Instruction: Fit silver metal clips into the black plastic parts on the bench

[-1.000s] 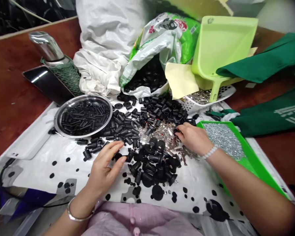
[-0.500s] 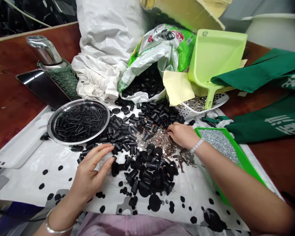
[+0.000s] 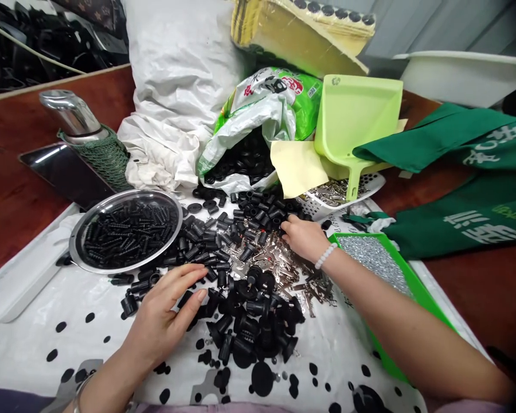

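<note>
My left hand [image 3: 165, 310] hovers at the near left of the heap, thumb and fingers apart, with black parts visible around and behind the fingertips. My right hand [image 3: 306, 240] reaches to the far right of the heap. Its fingers are curled together where the metal clips [image 3: 279, 258] meet the black sleeves [image 3: 262, 209]; whatever they pinch is hidden. Between the hands and closer to me lies a pile of black flanged pieces [image 3: 253, 321], some with wide round discs. Loose black cylinders [image 3: 193, 235] spread to the left of the clips.
A round metal tray [image 3: 75, 252] of black ribbed pieces stands left; a green tray [image 3: 438, 310] of small silvery parts lies right. Behind are an open bag [image 3: 279, 117] of black parts, a light-green dustpan [image 3: 361, 109], a white basket [image 3: 327, 209] and a flask [image 3: 71, 115].
The camera view has shifted, so the scene sits lower and further left. Against the heap, my left hand has moved right and my right hand slightly away from me, toward the sleeves.
</note>
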Available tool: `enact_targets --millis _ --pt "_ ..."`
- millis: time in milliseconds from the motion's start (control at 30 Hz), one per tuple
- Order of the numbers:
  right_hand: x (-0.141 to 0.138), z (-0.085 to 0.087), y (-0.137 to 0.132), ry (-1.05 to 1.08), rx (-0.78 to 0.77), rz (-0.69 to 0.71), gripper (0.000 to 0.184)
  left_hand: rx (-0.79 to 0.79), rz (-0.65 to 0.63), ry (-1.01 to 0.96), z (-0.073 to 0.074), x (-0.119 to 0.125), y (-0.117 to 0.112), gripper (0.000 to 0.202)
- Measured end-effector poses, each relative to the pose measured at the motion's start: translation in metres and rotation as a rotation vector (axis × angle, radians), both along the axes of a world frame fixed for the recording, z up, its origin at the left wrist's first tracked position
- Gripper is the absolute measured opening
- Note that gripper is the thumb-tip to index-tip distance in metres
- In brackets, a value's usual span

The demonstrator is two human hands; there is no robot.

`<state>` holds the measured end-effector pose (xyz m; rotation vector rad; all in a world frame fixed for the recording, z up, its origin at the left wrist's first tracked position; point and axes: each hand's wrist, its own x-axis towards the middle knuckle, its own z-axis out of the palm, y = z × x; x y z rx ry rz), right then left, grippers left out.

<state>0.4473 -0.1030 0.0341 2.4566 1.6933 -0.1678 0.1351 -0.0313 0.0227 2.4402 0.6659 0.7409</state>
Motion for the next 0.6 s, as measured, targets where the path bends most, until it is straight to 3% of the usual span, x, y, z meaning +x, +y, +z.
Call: enact_targets --millis 333,600 --pt "0.004 0.007 -0.02 0.288 0.069 0.025 0.027 0.003 -0.081 -0.01 0.002 0.013 -0.005 0.027" --pt "-0.005 0.016 -0.021 0.044 0.123 -0.131 0.026 0.014 -0.086 0.02 0.0 0.015 -0.006 0.027"
